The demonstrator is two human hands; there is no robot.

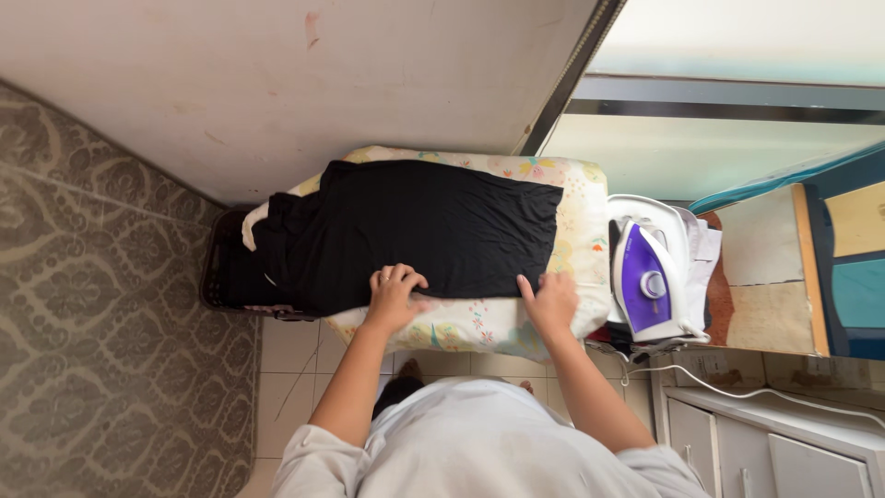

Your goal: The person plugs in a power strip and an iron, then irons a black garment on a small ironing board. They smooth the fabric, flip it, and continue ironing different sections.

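A black garment (415,231) lies spread over an ironing board with a flowered cover (581,212). My left hand (395,297) presses on the garment's near edge, fingers curled onto the cloth. My right hand (550,302) rests at the garment's near right corner, fingers on the flowered cover and touching the black cloth. A purple and white iron (645,286) stands on the board's right end, just right of my right hand, with neither hand on it.
A dark basket (217,267) sits on the floor under the board's left end, against the wall. The iron's white cord (756,392) runs right over a white cabinet (774,443). A patterned rug (101,304) covers the floor at left.
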